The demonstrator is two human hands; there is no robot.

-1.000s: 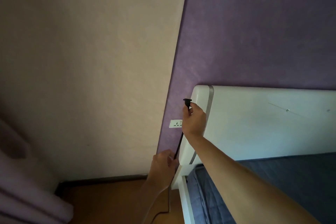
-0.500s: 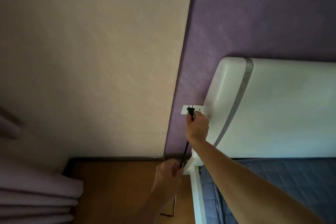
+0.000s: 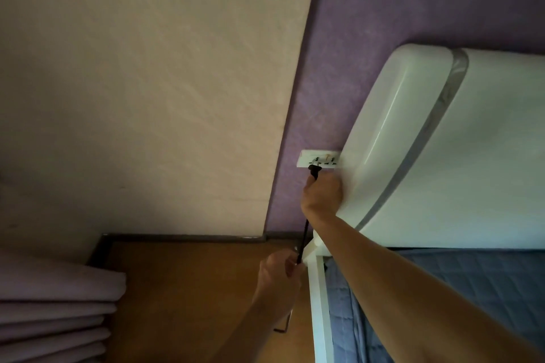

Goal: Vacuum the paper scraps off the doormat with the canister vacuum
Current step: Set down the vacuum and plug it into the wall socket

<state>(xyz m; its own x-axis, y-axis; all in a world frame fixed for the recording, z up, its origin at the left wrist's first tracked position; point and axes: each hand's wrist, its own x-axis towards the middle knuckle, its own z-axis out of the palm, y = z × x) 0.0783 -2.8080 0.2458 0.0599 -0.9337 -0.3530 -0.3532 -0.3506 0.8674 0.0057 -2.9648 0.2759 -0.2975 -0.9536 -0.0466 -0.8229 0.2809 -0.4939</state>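
The right hand (image 3: 321, 194) pinches the black plug (image 3: 313, 171) at the wall socket (image 3: 320, 158) beside the headboard (image 3: 472, 156), while the left hand (image 3: 278, 277) grips the cord (image 3: 303, 239) lower down, likely for slack; vacuum and doormat are out of view.

R arm stretched long from near right, wrist straight, R hand (image 3: 323, 194) far out, fingers curled tight round the plug (image 3: 313, 171). L hand (image 3: 278, 277) lower & nearer, forearm rising from bottom edge, fingers pinching the cord (image 3: 303, 240).
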